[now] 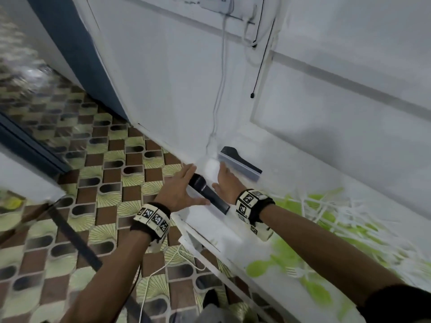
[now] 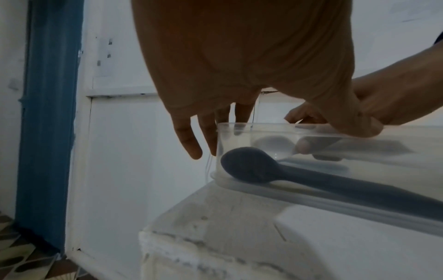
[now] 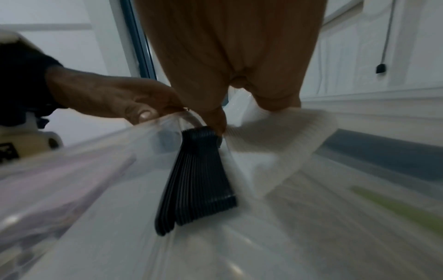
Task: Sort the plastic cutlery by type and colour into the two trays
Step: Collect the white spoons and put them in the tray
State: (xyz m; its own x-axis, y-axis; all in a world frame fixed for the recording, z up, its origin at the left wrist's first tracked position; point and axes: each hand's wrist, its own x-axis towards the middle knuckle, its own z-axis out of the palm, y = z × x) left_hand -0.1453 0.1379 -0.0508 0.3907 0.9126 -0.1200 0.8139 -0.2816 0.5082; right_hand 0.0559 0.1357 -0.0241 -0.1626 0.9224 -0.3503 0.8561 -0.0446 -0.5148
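Observation:
A stack of black plastic spoons (image 1: 207, 193) (image 2: 287, 174) (image 3: 199, 180) lies in a clear tray (image 2: 263, 126) at the table's left end. My left hand (image 1: 179, 190) spans the tray's end: straight fingers (image 2: 189, 140) hang outside the end wall, and the thumb (image 2: 359, 127) rests on the rim. My right hand (image 1: 225, 183) reaches into the tray from the right, one fingertip (image 3: 218, 121) touching the bowls of the black spoons. A stack of white spoons (image 1: 213, 169) (image 3: 275, 132) sits beside them under that hand. A loose pile of green and white cutlery (image 1: 326, 217) covers the table to the right.
A second clear tray (image 1: 242, 173) holding black cutlery (image 1: 235, 157) stands against the white wall behind the hands. The table edge (image 1: 210, 250) drops to a patterned tile floor on the left. Cables (image 1: 219, 89) hang down the wall above the trays.

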